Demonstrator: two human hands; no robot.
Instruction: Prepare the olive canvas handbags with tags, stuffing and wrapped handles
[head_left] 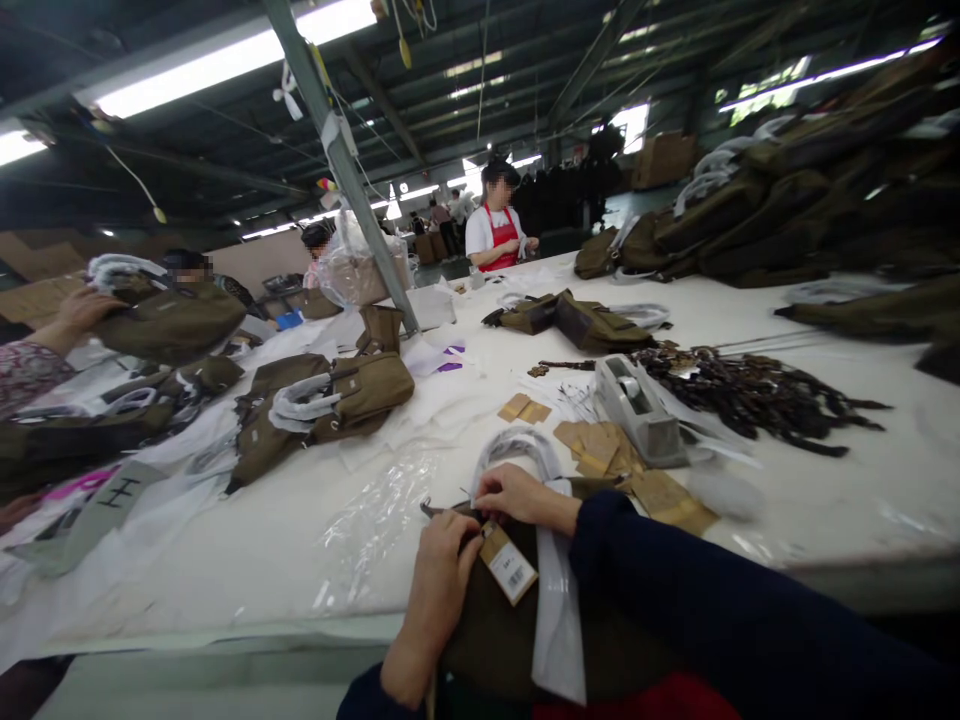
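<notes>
An olive-brown handbag lies against the table's near edge, its handle wrapped in clear plastic and standing up. From its top hangs a brown hang tag with a white barcode label. My left hand is closed at the tag's upper left edge, thumb and fingertips pinched. Just above, my right hand bends over the handle's base with its fingers pinched together; what lies between them is too small to make out. A white plastic strip runs down the bag beside the tag.
Right of the bag stand a grey tape dispenser, brown paper envelopes and a heap of dark straps. More olive bags lie left, others pile up at right. Another person's hand touches a bag at far left.
</notes>
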